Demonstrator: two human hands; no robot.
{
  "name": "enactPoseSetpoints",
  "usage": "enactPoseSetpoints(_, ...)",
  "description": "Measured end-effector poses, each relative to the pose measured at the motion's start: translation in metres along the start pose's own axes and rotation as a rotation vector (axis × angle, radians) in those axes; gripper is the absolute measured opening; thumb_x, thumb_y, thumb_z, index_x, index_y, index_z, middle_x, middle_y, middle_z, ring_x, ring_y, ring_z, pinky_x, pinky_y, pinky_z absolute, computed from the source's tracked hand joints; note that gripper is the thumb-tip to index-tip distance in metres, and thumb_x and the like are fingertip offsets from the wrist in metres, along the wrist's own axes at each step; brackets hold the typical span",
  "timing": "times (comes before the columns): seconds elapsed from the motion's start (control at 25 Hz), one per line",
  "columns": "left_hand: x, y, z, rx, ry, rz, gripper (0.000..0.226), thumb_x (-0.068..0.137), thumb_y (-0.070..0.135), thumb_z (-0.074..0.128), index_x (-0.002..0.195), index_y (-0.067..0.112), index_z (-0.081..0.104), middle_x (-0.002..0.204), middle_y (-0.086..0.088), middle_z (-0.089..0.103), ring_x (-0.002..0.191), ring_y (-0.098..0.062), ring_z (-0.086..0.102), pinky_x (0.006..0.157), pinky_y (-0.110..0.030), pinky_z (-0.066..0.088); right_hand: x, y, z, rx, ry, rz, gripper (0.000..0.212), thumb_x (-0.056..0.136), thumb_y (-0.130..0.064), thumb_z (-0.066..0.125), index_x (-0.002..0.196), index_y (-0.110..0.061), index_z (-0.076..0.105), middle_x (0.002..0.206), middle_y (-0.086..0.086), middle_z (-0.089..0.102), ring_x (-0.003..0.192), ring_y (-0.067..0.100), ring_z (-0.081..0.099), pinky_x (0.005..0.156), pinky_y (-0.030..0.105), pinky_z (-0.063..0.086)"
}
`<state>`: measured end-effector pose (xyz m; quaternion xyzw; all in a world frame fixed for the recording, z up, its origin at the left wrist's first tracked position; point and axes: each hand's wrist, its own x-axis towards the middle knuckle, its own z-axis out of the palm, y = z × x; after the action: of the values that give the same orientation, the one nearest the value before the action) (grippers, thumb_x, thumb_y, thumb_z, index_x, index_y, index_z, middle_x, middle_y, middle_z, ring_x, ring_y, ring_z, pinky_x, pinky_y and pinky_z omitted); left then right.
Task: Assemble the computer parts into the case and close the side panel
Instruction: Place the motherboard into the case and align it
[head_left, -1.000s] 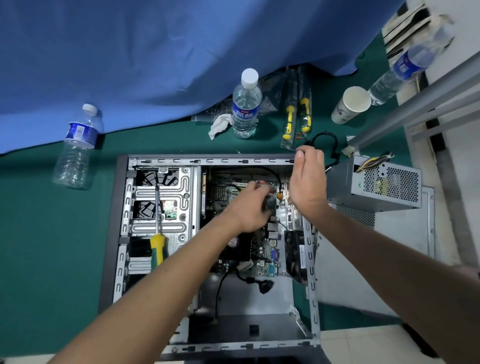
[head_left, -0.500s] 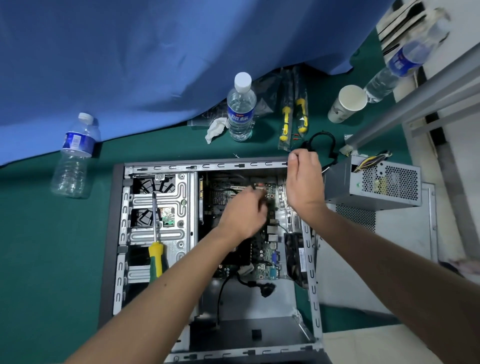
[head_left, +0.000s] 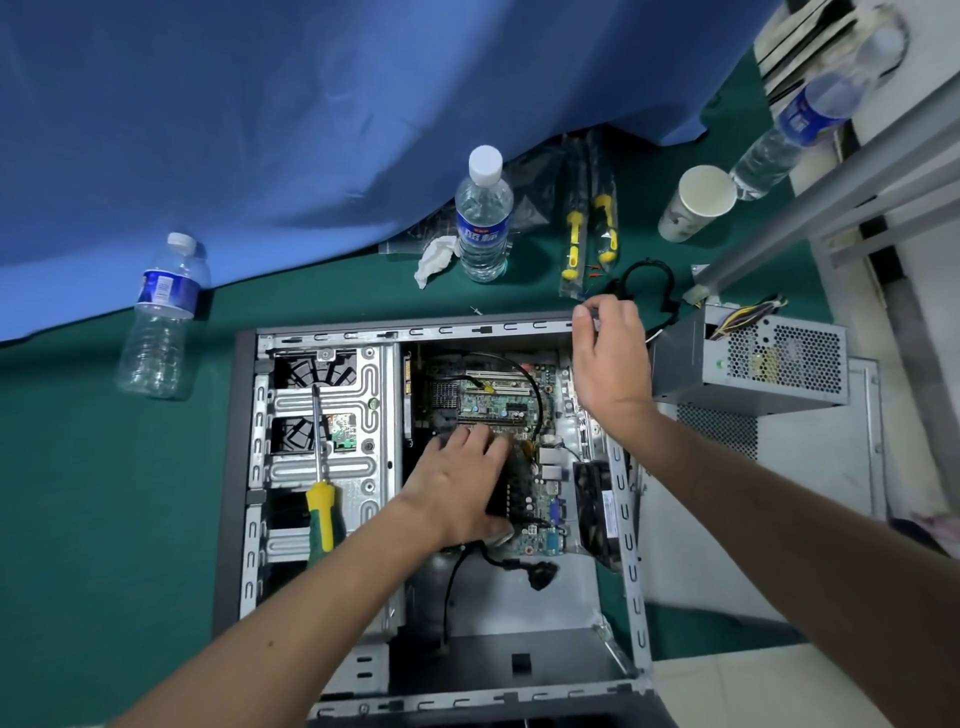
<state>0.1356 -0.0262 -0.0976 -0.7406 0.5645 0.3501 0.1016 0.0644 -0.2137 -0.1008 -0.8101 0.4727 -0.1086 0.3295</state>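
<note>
My left hand (head_left: 457, 488) lay over the black heatsink on the board (head_left: 498, 400), fingers spread and only lightly bent, seemingly pressing the part down to seat it; whether they actually gripped it I could not tell. My right hand (head_left: 610, 358) curled its fingers over the far right corner of the case (head_left: 244, 467), apparently to steady the frame against that push. The case lay open on its side on the green mat, directly under both hands, with a loose black cable (head_left: 540, 574) trailing across its floor near the left wrist. A screwdriver (head_left: 319, 478) rested on the drive cage to the left, within reach. The power supply (head_left: 753, 364) sat outside, just beside the right hand, on the side panel (head_left: 810, 467), so I judged both steps not yet done.
</note>
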Motion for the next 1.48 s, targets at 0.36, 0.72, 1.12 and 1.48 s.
enactPoseSetpoints(0.36, 0.004, 0.038, 0.001, 0.459, -0.111, -0.162, 0.096, 0.087, 0.071, 0.046, 0.149, 0.004, 0.019, 0.134, -0.02, 0.041, 0.123, -0.038, 0.041, 0.107, -0.066, 0.023, 0.0, -0.001, 0.0, 0.004, 0.005, 0.004, 0.031, 0.105, -0.029, 0.038, 0.116, -0.006, 0.056, 0.114, 0.012, 0.052, 0.109, 0.028, 0.048, 0.095, 0.043, 0.04)
enactPoseSetpoints(0.72, -0.013, 0.026, 0.002, 0.543, -0.175, -0.205, 0.09, 0.093, 0.066, 0.037, 0.152, 0.001, 0.017, 0.15, -0.022, 0.02, 0.135, -0.043, 0.024, 0.103, -0.05, 0.031, 0.001, 0.0, 0.0, 0.012, 0.002, 0.009, 0.031, 0.104, -0.03, 0.039, 0.114, -0.006, 0.057, 0.114, 0.013, 0.052, 0.109, 0.029, 0.048, 0.094, 0.041, 0.04)
enactPoseSetpoints(1.12, -0.004, 0.012, 0.0, 0.15, -0.089, -0.178, 0.091, 0.09, 0.022, 0.06, 0.155, 0.008, -0.002, 0.144, -0.015, 0.028, 0.13, -0.029, 0.034, 0.103, -0.042, 0.041, 0.001, 0.0, 0.0, 0.0, 0.001, 0.003, 0.031, 0.104, -0.031, 0.039, 0.114, -0.007, 0.057, 0.113, 0.012, 0.052, 0.108, 0.028, 0.047, 0.092, 0.04, 0.04)
enactPoseSetpoints(1.48, -0.008, 0.021, 0.026, 0.349, -0.021, -0.158, 0.1, 0.088, 0.045, 0.062, 0.152, 0.001, -0.001, 0.143, -0.014, 0.028, 0.132, -0.035, 0.028, 0.106, -0.048, 0.034, 0.0, -0.001, 0.0, -0.006, 0.003, 0.003, 0.032, 0.104, -0.031, 0.04, 0.115, -0.006, 0.057, 0.114, 0.012, 0.052, 0.109, 0.028, 0.048, 0.091, 0.039, 0.04)
